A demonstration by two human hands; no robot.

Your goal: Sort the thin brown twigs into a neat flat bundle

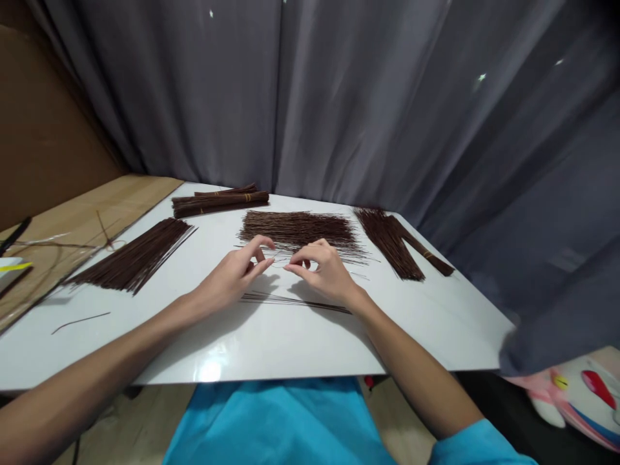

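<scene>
My left hand [242,265] hovers over the middle of the white table, its thumb and curled index finger apart with nothing visible between them. Close by on the right, my right hand [322,268] has its thumb and index finger brought together in a pinch. A faint thin line shows between the two hands, too fine to name. Just beyond both hands lies a wide layer of loose thin dark brown sticks [300,227], with several strays at its near edge. Below the hands, a few separate sticks [295,300] lie side by side on the table.
A fanned pile of brown sticks [140,255] is at left, near a cardboard sheet [140,187]. Tied bundles [220,203] lie at the back. Another pile [392,245] and a tied bundle [426,253] sit at right. One stick [80,321] lies front left. A grey curtain [320,97] hangs behind.
</scene>
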